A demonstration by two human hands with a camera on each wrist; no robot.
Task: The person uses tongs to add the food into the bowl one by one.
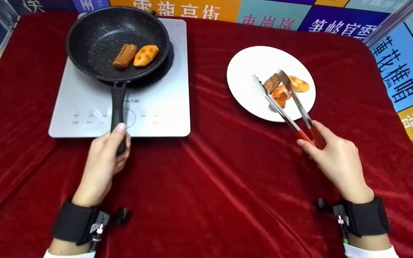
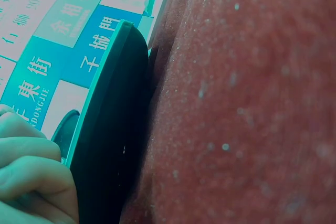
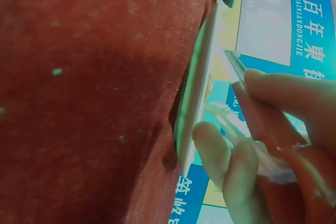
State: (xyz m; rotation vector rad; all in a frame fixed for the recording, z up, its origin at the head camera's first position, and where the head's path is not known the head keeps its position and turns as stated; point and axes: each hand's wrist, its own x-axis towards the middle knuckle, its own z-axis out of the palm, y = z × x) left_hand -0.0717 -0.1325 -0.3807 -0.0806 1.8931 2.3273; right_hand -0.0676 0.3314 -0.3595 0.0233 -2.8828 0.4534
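My left hand (image 1: 108, 150) grips the black handle (image 1: 118, 107) of a frying pan (image 1: 91, 39), thumb lying along its top. Inside the pan sit a brown block-shaped food piece (image 1: 124, 56) and an orange-yellow dimpled oval piece (image 1: 146, 56), side by side. My right hand (image 1: 337, 157) holds metal tongs (image 1: 301, 111) by their red grips. The tong tips stand apart over a white plate (image 1: 244, 82), on either side of a brown food piece (image 1: 271, 83) and a reddish shrimp-like piece (image 1: 281, 92). A yellow piece (image 1: 299, 84) lies to their right. Contact between tips and food cannot be told.
Beneath the pan is a silver induction cooker (image 1: 156, 118) with touch markings. Dark red cloth (image 1: 206, 186) covers the table. Coloured panels with white characters (image 1: 271, 16) stand along the back and right edges. Black straps (image 1: 368, 216) with cameras circle both wrists.
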